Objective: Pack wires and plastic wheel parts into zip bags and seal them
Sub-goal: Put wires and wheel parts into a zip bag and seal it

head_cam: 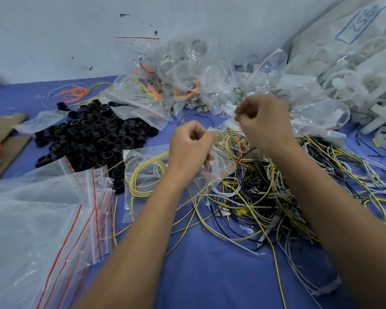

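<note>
Hands: 2, left hand point(191, 144) and right hand point(264, 121) each pinching one clear zip bag point(218, 159) | wire tangle point(265, 186): 1, beneath | black wheel heap point(91, 139): 1, left side of table point(210, 275).

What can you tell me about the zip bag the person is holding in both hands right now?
The zip bag is small, clear, thin plastic, crinkled and held up above the tangled wires. The left hand grips one side of its top and the right hand pinches the other, both with curled fingers. Yellow and pale wires and a bit of red-orange show through it; whether they lie inside or behind is unclear. Whether it is sealed cannot be told.
</note>
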Tool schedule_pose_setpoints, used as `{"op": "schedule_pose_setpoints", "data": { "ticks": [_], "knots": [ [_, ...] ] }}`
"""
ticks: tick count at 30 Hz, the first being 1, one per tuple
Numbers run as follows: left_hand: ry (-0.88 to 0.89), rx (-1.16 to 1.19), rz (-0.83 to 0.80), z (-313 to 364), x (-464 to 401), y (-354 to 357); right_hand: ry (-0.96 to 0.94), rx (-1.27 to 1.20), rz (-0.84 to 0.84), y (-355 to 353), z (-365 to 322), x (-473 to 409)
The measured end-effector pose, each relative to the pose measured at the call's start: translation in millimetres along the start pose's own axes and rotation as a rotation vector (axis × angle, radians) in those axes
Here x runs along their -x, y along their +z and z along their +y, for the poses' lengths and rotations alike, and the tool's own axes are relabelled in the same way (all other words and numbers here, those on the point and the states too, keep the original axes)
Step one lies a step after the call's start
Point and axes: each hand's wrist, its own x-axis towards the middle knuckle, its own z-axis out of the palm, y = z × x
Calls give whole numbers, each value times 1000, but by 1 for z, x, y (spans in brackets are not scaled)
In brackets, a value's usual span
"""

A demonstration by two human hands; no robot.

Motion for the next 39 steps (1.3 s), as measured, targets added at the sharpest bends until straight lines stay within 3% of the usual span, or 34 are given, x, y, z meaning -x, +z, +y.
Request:
{"op": "schedule_pose_setpoints", "data": {
  "ticks": [5, 10, 13, 15, 19, 23, 27, 30, 35, 39],
  "knots": [
    [23, -27, -13, -15, 2, 0, 118, 206, -120, 16, 26, -51],
    [325, -543, -98, -20, 13, 16, 98, 686, -376, 35, 55, -74],
    [343, -558, -122, -22, 9, 17, 96, 736, -328, 39, 60, -69],
    [321, -527, -110, -23, 8, 16, 85, 570, -205, 38, 59, -63],
    [244, -377, -46, -21, 11, 14, 236, 171, -3, 26, 59, -57],
    [153, -209, 3, -19, 7, 6, 335, -343, 199, 6, 35, -53],
    [65, -57, -22, -21, 5, 2, 443, -857, 65, -3, 13, -26],
    [-17, 35, -30, -22, 3, 1, 501, -938, -51, -1, 7, 1],
    [-81, 101, 28, -21, 1, 2, 460, -1087, -7, 1, -1, 27],
    [-84, 162, 226, -17, 0, 2, 326, -841, 120, -4, 1, 34]
  ]
}}
